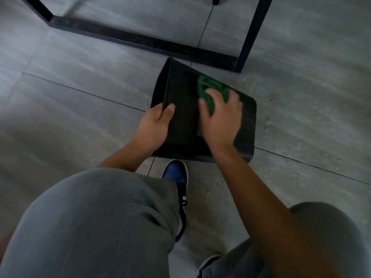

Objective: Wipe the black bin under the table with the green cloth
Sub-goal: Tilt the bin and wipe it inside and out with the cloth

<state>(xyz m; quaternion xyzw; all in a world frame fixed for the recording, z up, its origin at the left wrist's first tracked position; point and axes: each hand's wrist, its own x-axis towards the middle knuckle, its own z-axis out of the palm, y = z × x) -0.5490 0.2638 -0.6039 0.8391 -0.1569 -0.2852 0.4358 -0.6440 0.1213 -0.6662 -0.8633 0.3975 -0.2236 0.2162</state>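
Observation:
The black bin (181, 115) lies tipped on its side on the grey tiled floor, its open mouth facing left and one flat side facing up. My left hand (154, 125) grips the bin's rim at the near left, thumb over the edge. My right hand (219, 115) presses the bunched green cloth (210, 87) onto the bin's upward side, near its far right part. Most of the cloth is hidden beneath my palm and fingers.
A black metal table frame (140, 40) runs along the floor just behind the bin, with an upright leg (253, 35) at the right. My knees in grey shorts and a blue-and-black shoe (176, 173) fill the foreground.

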